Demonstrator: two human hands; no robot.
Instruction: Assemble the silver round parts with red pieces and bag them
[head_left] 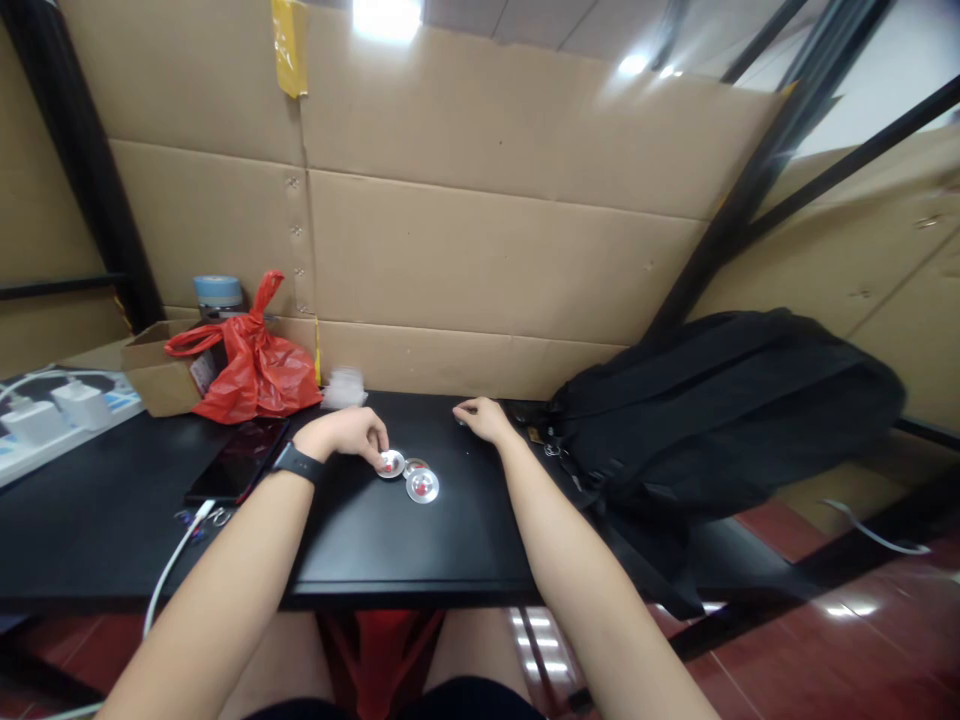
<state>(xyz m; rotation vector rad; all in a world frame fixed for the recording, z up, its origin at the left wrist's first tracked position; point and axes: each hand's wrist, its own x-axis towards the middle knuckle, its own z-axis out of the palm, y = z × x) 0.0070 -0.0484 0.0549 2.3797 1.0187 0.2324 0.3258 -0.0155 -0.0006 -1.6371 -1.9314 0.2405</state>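
My left hand (355, 436), with a dark band on the wrist, has its fingers closed on the edge of a small shiny silver disc (391, 465) with a red middle. Just right of it, a second silver disc (422, 486), also red in the centre, lies on the black table (457, 545). A third silver disc (415, 466) is partly covered behind it. Farther back on the table, my right hand (484, 418) is closed with thumb and fingertips together. A small shiny bit shows under those fingertips, too little to name.
Left of my hands are a phone (240, 460) with a white cable (176, 550), a red plastic bag (259, 365), a cardboard box (161, 370) and a power strip (26, 455). Clear plastic pieces (345, 388) lie near the cardboard wall (465, 250). A black backpack (720, 420) fills the right side.
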